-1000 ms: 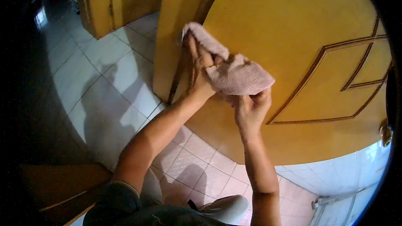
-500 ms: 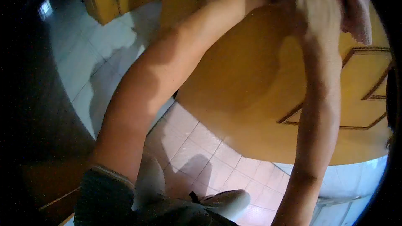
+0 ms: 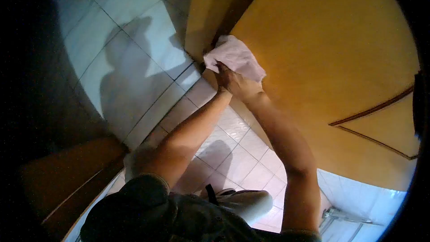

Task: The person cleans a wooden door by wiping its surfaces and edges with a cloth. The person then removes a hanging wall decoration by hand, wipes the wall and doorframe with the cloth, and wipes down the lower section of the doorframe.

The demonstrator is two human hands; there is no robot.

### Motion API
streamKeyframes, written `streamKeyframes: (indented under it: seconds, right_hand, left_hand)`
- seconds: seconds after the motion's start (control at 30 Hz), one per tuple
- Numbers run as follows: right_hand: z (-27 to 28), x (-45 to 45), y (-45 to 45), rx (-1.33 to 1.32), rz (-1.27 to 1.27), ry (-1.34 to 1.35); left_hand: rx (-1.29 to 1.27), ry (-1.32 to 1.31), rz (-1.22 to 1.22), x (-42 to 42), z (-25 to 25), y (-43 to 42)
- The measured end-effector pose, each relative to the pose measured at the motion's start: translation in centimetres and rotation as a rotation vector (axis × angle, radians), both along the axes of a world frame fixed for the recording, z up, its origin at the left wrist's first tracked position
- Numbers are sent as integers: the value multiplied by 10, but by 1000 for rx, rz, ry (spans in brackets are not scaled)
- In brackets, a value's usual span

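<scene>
A pink cloth [image 3: 237,58] lies bunched near the hinge-side edge of the yellow-brown wooden door [image 3: 313,62]. My right hand [image 3: 245,87] grips the lower part of the cloth, its fingers partly covered. Close against it, on the left, my left hand [image 3: 222,78] has its fingers closed at the cloth's lower left corner. The two hands touch or overlap, and the cloth hides most of the fingertips.
A wooden door frame [image 3: 210,9] stands left of the door. Pale floor tiles [image 3: 134,62] with shadows lie at the left, pinkish tiles [image 3: 251,170] below. A brown wooden panel [image 3: 71,170] is at the lower left, a metal fixture [image 3: 345,217] at the lower right.
Both hands and the cloth rose to the top of the view, then came down to the door's hinge-side edge. They are now close together, and the view has shifted.
</scene>
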State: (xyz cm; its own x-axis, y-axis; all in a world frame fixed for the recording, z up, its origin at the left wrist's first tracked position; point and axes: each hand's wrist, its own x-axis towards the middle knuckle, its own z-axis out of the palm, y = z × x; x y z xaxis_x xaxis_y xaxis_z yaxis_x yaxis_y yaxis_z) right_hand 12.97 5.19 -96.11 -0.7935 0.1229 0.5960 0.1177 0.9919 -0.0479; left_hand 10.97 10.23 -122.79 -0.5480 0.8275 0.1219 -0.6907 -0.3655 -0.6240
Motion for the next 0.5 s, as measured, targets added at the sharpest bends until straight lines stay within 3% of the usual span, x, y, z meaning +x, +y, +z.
streamKeyframes:
  seconds: [0.1, 0.13, 0.17, 0.23, 0.3, 0.37, 0.43, 0.5]
  right_hand:
    - [-7, -18, -11, -237, 368, 102]
    - [-31, -17, -10, -568, 356, 40]
    - [-63, -12, -12, -706, 286, 4]
    - [-129, -1, -14, -984, 130, -39]
    - [-168, 3, -18, -1537, -36, 148]
    - [-120, 9, -24, -1423, 63, 21]
    - [-98, -2, -13, -445, 99, -415]
    - [-104, -20, -14, -515, 55, -406]
  left_hand:
    - [-358, 581, 28, 23, -56, -20]
    - [-481, 780, 34, 29, -70, -24]
    - [-595, 922, 32, 33, -82, -29]
    - [-810, 1032, 0, 37, -85, -41]
    - [-963, 1025, -35, 39, -82, -49]
    - [-1022, 966, -84, 23, -83, -53]
    - [-1029, 889, -158, -19, -81, -50]
    - [-1035, 853, -181, -47, -78, -50]
